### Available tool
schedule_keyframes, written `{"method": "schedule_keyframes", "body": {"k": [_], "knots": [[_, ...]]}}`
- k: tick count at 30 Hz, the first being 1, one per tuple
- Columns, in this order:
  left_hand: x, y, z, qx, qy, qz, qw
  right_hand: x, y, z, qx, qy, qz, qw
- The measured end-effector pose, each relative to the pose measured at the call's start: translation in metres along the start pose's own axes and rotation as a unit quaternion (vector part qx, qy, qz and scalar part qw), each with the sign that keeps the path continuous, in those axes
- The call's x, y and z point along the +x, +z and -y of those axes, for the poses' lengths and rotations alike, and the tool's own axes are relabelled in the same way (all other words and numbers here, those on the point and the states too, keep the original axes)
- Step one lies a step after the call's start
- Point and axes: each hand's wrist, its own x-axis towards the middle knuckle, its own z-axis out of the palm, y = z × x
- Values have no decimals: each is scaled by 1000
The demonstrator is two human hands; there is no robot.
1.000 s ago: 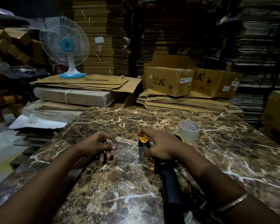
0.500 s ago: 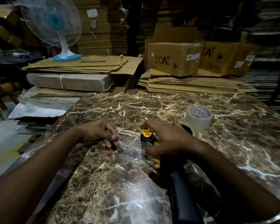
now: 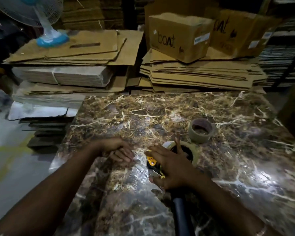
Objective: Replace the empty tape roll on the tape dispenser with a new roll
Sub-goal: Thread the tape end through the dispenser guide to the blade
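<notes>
Both forearms bare, no sleeves in view. Left hand (image 3: 117, 151) without rings or a watch. Thin metal bangle (image 3: 260, 233) behind right hand (image 3: 173, 167), at the wrist; fingers ringless.

**"boAt" on 2 cartons**

The near cardboard box (image 3: 179, 35) atop the flattened cartons carries "boAt" in black on its side. The box behind it (image 3: 242, 29) shows the same lettering, partly cut off. White stickers on both boxes and the print on the yellow dispenser head (image 3: 151, 161) are too blurred to read.
</notes>
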Motion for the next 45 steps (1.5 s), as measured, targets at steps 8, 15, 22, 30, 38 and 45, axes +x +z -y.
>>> {"method": "schedule_keyframes", "body": {"k": [8,15,22,30,38,45], "knots": [[-11,42,-28,-25,-43,-152,987,-5,-24,16,209,133,40,968],[-16,55,-50,202,-23,-227,952,-24,-14,31,285,383,-268,837],[-4,64,-54,211,3,-228,951,-51,28,19,438,664,-199,572],[9,63,-50,227,21,-212,950,-69,11,35,634,624,-79,450],[19,55,-44,168,40,-192,966,-64,9,56,840,434,38,323],[24,18,-34,115,64,-156,979,-44,20,57,797,477,-18,370]]}}
